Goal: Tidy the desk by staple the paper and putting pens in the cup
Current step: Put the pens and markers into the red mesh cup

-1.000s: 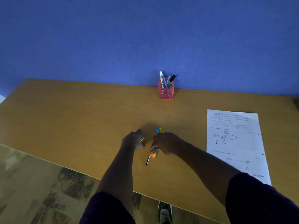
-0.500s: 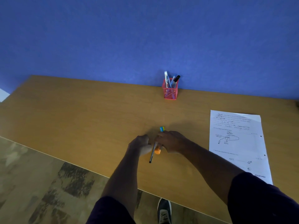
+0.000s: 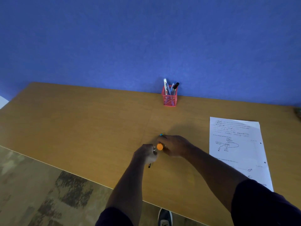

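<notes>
Both my hands meet over the middle of the wooden desk (image 3: 81, 121). My right hand (image 3: 175, 146) is closed around a marker with an orange end (image 3: 160, 146); a blue-yellow tip (image 3: 161, 134) pokes out past its fingers. My left hand (image 3: 145, 154) grips a thin black pen, whose tip (image 3: 149, 165) sticks out below the fist, with something shiny near the thumb. A pink mesh cup (image 3: 169, 99) stands at the back against the wall with several pens in it. A written sheet of paper (image 3: 239, 149) lies flat to the right.
A blue wall (image 3: 146, 38) rises right behind the desk. The desk's near edge runs diagonally, with patterned carpet (image 3: 40, 193) and my shoe (image 3: 165, 216) below it. A dark object (image 3: 298, 112) shows at the far right edge.
My hands have drawn closer together. The orange end has turned to face the camera, and the black pen now sits in my left fist instead of beside my right hand.
</notes>
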A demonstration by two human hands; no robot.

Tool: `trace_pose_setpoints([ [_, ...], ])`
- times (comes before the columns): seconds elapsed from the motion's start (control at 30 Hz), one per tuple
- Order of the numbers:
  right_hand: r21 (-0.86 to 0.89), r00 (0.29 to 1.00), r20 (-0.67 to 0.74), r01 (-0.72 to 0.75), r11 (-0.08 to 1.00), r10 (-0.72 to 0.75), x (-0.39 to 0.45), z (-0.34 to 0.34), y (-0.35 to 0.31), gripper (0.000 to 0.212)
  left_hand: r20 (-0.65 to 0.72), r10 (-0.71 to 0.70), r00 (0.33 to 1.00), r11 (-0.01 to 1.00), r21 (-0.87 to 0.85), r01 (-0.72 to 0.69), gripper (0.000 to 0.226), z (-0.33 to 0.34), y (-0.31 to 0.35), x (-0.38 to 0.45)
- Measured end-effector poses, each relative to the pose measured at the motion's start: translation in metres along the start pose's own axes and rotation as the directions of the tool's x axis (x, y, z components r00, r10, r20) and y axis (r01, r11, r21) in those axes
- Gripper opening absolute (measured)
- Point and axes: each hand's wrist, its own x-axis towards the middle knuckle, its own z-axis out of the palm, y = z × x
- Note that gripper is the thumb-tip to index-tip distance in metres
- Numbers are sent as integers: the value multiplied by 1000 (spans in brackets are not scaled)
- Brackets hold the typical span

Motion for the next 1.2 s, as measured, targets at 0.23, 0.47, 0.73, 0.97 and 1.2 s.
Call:
trace_pose_setpoints([
  [0.23,328,933,-203,-220,919,296,7,-18,15,36,-253,47,966,952,-280,-120,20,-23,21,14],
  [0.47,544,869,-296,-188,818,396,20,-49,41,28,-511,150,846,850,-370,-375,33,-72,62,45],
  [0.73,575,690,-535,-124,808,487,48,-98,74,19,-695,228,682,836,-220,-503,25,-140,125,77],
  [0.97,590,590,-585,-160,791,556,74,-124,100,28,-735,273,621,828,-149,-540,16,-155,162,100],
  [1.2,521,650,-567,-195,831,507,93,-121,117,37,-656,363,662,895,48,-443,18,-141,168,134],
])
